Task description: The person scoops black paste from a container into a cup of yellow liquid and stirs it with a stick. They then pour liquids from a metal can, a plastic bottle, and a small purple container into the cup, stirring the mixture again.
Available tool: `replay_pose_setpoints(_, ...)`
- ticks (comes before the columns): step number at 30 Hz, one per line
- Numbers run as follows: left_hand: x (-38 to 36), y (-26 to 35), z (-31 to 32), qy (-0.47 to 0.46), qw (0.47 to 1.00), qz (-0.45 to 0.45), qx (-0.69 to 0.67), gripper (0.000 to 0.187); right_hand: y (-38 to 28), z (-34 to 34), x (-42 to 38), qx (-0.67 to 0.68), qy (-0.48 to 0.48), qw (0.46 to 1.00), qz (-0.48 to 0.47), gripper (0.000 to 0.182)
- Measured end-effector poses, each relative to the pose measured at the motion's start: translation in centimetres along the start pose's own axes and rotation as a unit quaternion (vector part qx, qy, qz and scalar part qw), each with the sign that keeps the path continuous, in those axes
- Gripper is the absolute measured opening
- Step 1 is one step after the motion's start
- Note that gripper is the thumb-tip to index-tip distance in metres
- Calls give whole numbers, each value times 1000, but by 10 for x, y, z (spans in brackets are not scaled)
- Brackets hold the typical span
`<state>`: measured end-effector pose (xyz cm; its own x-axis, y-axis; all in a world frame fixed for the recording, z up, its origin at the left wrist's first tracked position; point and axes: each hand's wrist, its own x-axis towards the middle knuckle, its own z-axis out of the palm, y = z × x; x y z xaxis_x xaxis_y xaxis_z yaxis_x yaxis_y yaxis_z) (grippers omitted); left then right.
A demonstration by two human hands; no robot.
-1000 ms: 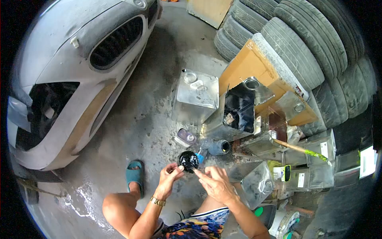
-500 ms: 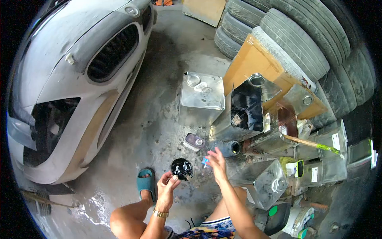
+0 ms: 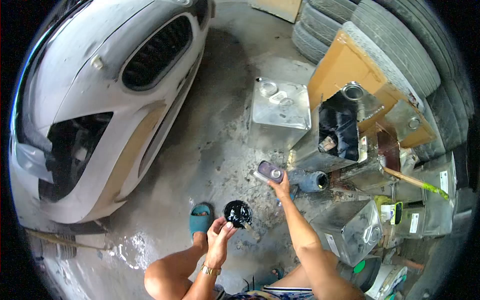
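My left hand (image 3: 221, 234) is closed on the side of a round cup (image 3: 238, 214) of glossy black liquid, held above the floor. A short stick-like piece shows at the cup's near rim. Ahead and to the right, my right hand (image 3: 281, 187) is closed around the near end of a small rectangular can (image 3: 270, 171) with a round cap. The can seems to be on the stained floor; its near end is partly hidden by my fingers. A clear bluish plastic bottle (image 3: 314, 181) lies just right of that hand.
A car front with a dull grey-white surface (image 3: 100, 120) fills the left. Large metal cans (image 3: 280, 112), a cut-open can with a black inside (image 3: 337, 120), cardboard (image 3: 350, 65) and stacked tyres (image 3: 400, 45) crowd the right. A green-tipped wooden stick (image 3: 415, 181) leans across cans.
My right hand has moved forward from open air beside the cup and closed on the small can. My left hand still holds the cup. The view has shifted slightly.
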<state>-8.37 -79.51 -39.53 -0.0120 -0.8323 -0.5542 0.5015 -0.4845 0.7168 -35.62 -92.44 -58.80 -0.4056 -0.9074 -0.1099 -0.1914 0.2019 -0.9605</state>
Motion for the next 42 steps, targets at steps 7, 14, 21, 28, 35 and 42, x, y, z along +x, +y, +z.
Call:
replay_pose_setpoints(7,3,1,1,-22,999,-12,23,48,-53,-39,-9,74,-51,996,16,68)
replay_pose_setpoints(14,17,-2,-1,-46,997,-37,41,45,-178,-131,-26,-14,-253,967,-27,73)
replay_pose_setpoints(21,11,-3,19,-73,986,-32,148,60,-266,-177,-42,-192,-407,891,-51,70)
replay_pose_setpoints(28,5,-4,33,-116,976,-30,179,66,-280,-182,-63,-210,-456,864,-32,65)
replay_pose_setpoints(35,2,-5,38,-114,973,-15,200,56,-281,-173,-63,-242,-478,842,-61,65)
replay_pose_setpoints(42,4,-3,39,-108,973,-19,202,74,-289,-172,-60,-314,-486,813,-62,68)
